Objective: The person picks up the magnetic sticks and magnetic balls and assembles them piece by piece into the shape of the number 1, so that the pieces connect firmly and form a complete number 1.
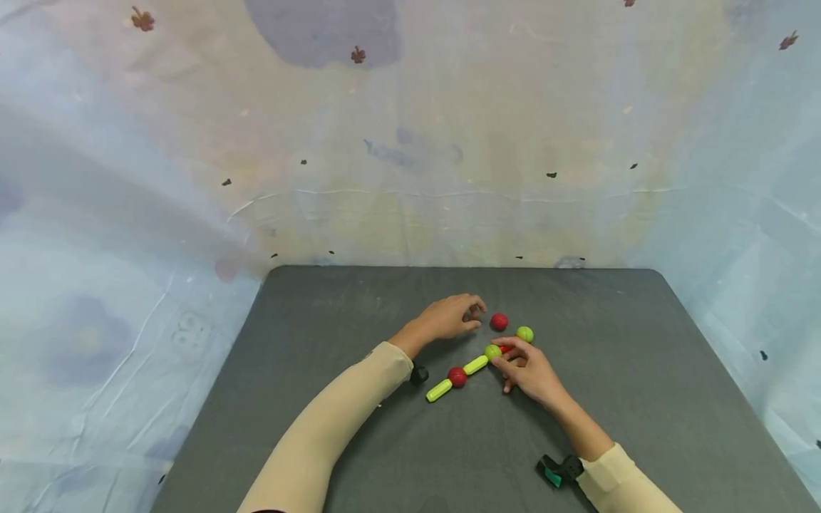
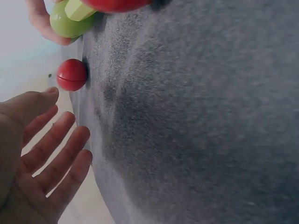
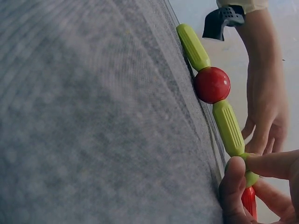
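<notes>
A row of joined pieces lies slantwise on the table: a lime stick [image 1: 439, 390], a red ball [image 1: 457, 377], another lime stick [image 3: 229, 128], a green ball [image 1: 492, 352], a red stick [image 3: 249, 201] and a second green ball [image 1: 524, 333]. My right hand [image 1: 529, 374] pinches the middle green ball between thumb and fingers, partly covering the red stick. Beyond the row sits a separate red ball [image 1: 499, 322]. Just left of that ball hovers my left hand [image 1: 452, 317], its fingers loosely bent and holding nothing; in the left wrist view its fingers are spread apart from the loose ball [image 2: 72, 74].
The dark grey table [image 1: 616, 356] has rounded far corners. A patterned cloth [image 1: 449, 128] hangs behind it and along both sides. Black wrist-worn devices are on both arms, the right one [image 1: 559, 470] close to the tabletop.
</notes>
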Demonstrator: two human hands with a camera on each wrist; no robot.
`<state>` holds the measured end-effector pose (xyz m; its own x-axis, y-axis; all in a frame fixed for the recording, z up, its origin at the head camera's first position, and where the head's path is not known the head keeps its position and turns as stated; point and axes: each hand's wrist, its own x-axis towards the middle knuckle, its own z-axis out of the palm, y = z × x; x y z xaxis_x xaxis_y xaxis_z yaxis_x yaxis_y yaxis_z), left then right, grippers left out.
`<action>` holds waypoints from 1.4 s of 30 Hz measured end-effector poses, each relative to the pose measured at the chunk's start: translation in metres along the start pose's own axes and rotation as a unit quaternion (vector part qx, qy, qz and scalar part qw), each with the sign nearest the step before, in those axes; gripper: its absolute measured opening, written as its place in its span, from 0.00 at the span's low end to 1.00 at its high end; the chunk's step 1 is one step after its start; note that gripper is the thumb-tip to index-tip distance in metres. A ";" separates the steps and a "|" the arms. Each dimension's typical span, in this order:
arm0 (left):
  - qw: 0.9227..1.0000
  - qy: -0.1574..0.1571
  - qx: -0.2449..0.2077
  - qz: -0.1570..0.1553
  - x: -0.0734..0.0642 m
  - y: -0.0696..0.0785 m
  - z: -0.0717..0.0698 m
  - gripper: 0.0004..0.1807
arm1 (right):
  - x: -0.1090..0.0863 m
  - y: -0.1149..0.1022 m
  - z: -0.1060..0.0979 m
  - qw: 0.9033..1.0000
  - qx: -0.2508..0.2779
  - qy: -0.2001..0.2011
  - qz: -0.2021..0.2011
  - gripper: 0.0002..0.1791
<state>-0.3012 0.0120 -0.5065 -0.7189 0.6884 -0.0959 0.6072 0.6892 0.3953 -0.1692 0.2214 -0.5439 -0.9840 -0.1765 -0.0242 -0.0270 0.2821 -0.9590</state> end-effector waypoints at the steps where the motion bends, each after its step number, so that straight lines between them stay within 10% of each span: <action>1: 1.000 -0.003 0.011 0.003 0.002 0.001 0.000 0.20 | 0.000 0.000 0.000 1.000 -0.001 -0.002 -0.001 0.23; 24: 0.995 -0.042 0.043 0.079 0.030 0.008 0.011 0.28 | -0.002 0.001 0.000 1.000 0.000 -0.011 -0.001 0.24; 42: 0.999 0.002 0.046 0.027 0.030 0.006 0.017 0.19 | -0.001 0.001 -0.003 1.000 0.004 -0.010 -0.002 0.24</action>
<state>-0.3135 0.0407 -0.5222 -0.6860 0.7239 -0.0737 0.6728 0.6696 0.3147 -0.1692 0.2243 -0.5438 -0.9802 -0.1962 -0.0267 -0.0287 0.2744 -0.9612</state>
